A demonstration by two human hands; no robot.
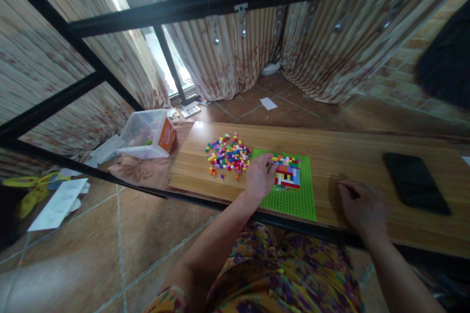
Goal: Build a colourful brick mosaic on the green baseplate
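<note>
My left hand (260, 175) is over the left part of a green studded baseplate (293, 206), its thumb and fingertips pinched together at the edge of the built bricks. Whatever may be between those fingertips is too small to make out. Joined toy bricks (293, 176) in red, blue, white and yellow cover part of the plate, with a row of mixed colours behind them. A pile of small loose bricks (231, 155) lies left of the plate. On the wooden tabletop to the right of the plate rests my right hand (364, 208), fingers curled in, with nothing visible in it.
A black phone or tablet (416, 183) lies at the right on the wooden table (345, 156). A clear plastic box (147, 132) with an orange label stands beyond the left end. Black metal bars (205, 2) cross in front of striped curtains (227, 63).
</note>
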